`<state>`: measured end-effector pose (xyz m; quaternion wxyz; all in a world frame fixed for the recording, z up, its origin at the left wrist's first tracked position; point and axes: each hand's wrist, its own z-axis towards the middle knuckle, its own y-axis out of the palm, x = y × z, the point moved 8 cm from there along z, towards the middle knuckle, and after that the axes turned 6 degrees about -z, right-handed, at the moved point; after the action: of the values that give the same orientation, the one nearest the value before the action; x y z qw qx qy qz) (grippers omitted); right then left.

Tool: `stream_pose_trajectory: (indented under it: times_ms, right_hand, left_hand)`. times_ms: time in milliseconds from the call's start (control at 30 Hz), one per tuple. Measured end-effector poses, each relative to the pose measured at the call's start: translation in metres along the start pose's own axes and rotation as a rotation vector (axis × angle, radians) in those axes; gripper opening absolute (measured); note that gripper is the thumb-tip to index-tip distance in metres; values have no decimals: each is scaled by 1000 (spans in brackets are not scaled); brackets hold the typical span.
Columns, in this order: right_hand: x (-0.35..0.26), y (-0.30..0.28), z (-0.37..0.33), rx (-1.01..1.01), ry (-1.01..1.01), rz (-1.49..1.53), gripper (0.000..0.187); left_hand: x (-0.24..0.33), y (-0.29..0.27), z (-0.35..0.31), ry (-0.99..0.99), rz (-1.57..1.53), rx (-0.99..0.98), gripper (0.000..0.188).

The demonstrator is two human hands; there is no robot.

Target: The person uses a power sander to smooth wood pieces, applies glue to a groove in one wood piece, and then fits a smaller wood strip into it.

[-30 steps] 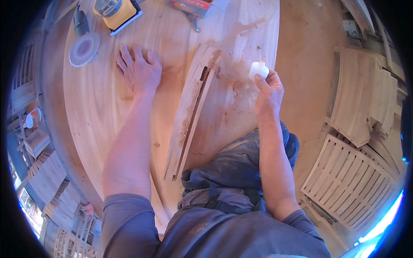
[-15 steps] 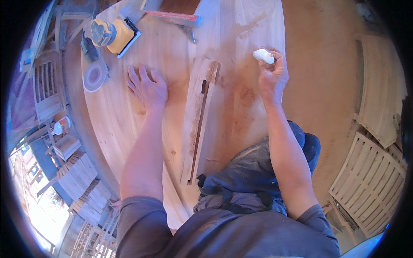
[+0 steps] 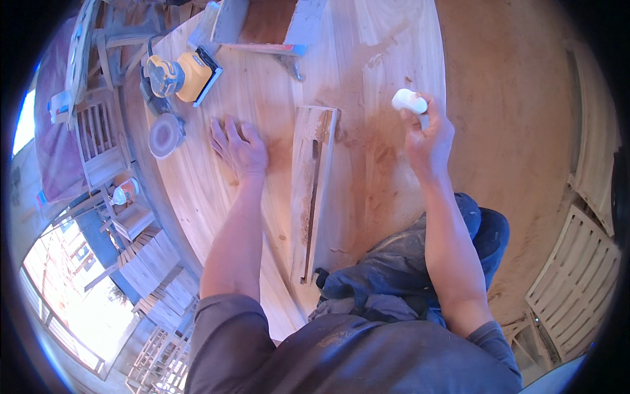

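My right hand (image 3: 430, 141) is raised over the right part of a broad pale wooden panel (image 3: 367, 79). Its fingers are closed round a small white bottle (image 3: 408, 100), partly covered by them. Flat on the panel lies my left hand (image 3: 241, 150), fingers spread, holding nothing. Between my hands rests a narrow wooden piece (image 3: 305, 190) with a slot and a long groove down its length. Brown sawdust is smeared on and around it.
Left of my left hand are a yellow sander (image 3: 184, 75) and a grinder with a round disc (image 3: 167, 136). A box (image 3: 262, 47) with a brown inside stands at the far edge. Slatted wooden panels (image 3: 574, 282) lean at the right; stacked wooden pieces (image 3: 147, 259) fill the left.
The whole view has shifted, so everything appears a little lower and farther right. My left hand still lies on the panel, and my right hand still holds the small white bottle.
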<state>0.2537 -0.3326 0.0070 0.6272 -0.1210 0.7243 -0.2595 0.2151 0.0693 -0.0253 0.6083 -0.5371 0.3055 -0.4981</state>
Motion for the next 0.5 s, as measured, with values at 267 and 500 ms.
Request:
stream_pose_trajectory:
  times_ms: [267, 500]
  right_hand:
    - [-17, 1, -9, 82, -214, -195, 25]
    - [4, 4, 11, 108, -185, -329, 31]
  left_hand:
    - [6, -3, 2, -46, -67, -32, 49]
    - [6, -7, 4, -83, -93, -69, 50]
